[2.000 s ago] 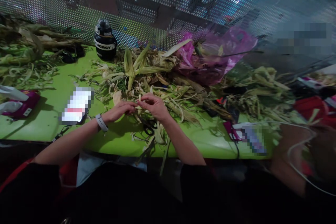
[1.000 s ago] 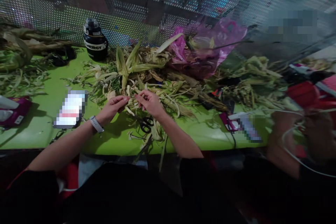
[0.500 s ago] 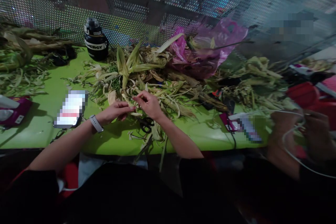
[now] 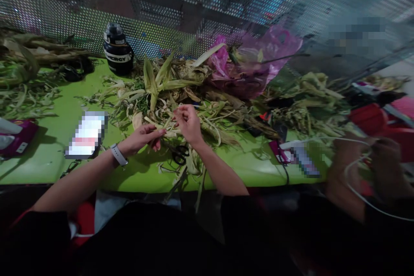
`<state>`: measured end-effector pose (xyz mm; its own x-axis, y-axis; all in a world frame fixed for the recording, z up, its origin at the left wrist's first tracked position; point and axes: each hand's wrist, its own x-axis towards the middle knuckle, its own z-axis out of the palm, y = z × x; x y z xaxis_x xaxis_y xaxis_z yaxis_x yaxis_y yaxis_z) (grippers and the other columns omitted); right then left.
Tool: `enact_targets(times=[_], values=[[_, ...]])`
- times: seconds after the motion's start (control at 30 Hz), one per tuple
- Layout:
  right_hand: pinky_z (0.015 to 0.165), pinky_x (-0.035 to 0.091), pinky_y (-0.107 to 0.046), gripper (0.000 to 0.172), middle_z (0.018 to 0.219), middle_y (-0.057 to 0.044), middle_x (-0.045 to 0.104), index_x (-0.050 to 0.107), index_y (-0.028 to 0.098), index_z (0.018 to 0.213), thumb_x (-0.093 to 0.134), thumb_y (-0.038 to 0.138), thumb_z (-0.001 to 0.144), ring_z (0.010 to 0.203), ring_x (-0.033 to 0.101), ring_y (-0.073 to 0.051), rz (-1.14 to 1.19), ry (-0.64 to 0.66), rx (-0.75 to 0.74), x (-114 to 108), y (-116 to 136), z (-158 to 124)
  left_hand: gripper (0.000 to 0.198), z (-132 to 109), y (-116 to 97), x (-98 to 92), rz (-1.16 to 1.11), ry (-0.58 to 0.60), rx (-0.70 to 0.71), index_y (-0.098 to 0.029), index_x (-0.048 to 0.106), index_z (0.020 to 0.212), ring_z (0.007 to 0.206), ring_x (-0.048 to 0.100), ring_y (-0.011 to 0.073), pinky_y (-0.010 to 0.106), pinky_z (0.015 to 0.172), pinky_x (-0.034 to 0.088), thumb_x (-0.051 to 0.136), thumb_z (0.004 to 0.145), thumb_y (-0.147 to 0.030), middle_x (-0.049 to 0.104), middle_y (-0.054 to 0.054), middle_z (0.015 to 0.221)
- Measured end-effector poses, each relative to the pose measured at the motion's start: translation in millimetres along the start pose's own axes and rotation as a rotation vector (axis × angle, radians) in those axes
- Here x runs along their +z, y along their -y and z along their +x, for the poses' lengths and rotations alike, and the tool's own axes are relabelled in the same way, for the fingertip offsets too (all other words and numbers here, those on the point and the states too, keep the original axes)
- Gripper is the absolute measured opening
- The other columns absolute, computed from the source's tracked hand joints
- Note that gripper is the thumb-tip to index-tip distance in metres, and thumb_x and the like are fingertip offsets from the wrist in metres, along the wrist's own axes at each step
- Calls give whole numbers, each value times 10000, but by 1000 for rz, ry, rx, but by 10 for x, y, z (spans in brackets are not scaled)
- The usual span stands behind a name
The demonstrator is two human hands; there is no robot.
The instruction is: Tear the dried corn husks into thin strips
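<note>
My left hand (image 4: 145,137), with a white watch on its wrist, is pinched closed over the green table (image 4: 142,177); what lies between its fingers is too small to make out. Just to the right, my right hand (image 4: 188,125) has its fingertips drawn together over a heap of corn husk strips (image 4: 164,114), and any piece in them is hidden. Black-handled scissors (image 4: 180,155) lie below my hands, beside husk scraps (image 4: 193,163). A spread, pale green corn husk (image 4: 155,79) rises from the heap behind.
A black bottle (image 4: 118,49) and a pink plastic bag (image 4: 246,64) stand by the perforated metal screen (image 4: 168,4). At left are a phone (image 4: 86,134) and tissue pack (image 4: 22,136). A co-worker's hands (image 4: 384,159) and a white cable are at right.
My right hand has lifted up and slightly right, away from my left hand. My left hand has barely moved; its lower fingers have loosened a little.
</note>
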<state>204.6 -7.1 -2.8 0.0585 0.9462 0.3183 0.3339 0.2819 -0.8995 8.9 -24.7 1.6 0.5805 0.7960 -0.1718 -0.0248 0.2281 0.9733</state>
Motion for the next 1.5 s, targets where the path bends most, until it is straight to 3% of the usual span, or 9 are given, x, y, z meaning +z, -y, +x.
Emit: enact_targets(times=[0.07,0.27,0.47,0.9,1.1,1.17,1.27,1.33,1.5], values=[[556,422,-237,445,747,7,583,486,214,976,499,637,838,587,542,-113,30,9,24,-7,26,-10,360,32,34,-8,-87,-70,13,-141,568,738,473,586,88,183,465,446,696,776,-475,656,10,571],[571,369,-238,436,602,23,469,499,199,715,414,579,910,576,456,-114,-138,314,-74,71,123,-157,376,87,94,-12,-182,-148,62,-122,587,819,501,590,79,181,502,469,722,753,-466,645,-6,574],[576,349,-236,412,581,31,452,491,204,713,411,548,925,568,427,-114,-201,237,-110,107,112,-167,385,71,118,-2,-200,-89,116,-154,493,853,609,671,127,222,585,516,782,712,-364,695,7,655],[569,361,-239,415,529,48,467,513,192,701,478,559,890,500,439,-93,-182,168,-99,-26,119,-69,422,41,34,10,-188,-145,99,-135,499,914,583,663,124,242,614,528,774,708,-380,693,9,644],[552,370,-241,318,614,40,489,495,206,823,460,512,904,545,464,-108,-70,14,-42,-5,132,-118,273,34,7,20,-220,-289,252,-174,559,906,973,678,165,254,844,509,705,789,-372,731,50,936],[580,384,-254,297,613,23,506,521,198,769,462,454,908,571,477,-119,-116,150,-90,39,171,-181,271,36,18,31,-239,-303,302,-185,584,970,1082,637,174,263,900,493,687,804,-372,713,57,1035],[697,433,-286,220,813,-45,639,603,172,881,532,380,868,733,562,-157,-182,386,-179,137,198,-266,280,42,51,59,-249,-275,329,-177,599,970,1070,637,180,289,919,500,677,810,-392,699,61,1040],[747,450,-304,242,904,-76,667,625,156,937,554,369,850,800,583,-173,-172,425,-169,203,174,-292,294,42,67,75,-219,-280,329,-170,610,946,1012,654,178,283,887,517,685,798,-412,702,54,985],[690,480,-277,298,843,-52,670,645,141,931,573,412,829,708,575,-134,77,512,16,309,70,-310,337,15,56,80,-144,-278,307,-148,619,937,898,676,168,283,837,532,701,774,-432,717,55,904]])
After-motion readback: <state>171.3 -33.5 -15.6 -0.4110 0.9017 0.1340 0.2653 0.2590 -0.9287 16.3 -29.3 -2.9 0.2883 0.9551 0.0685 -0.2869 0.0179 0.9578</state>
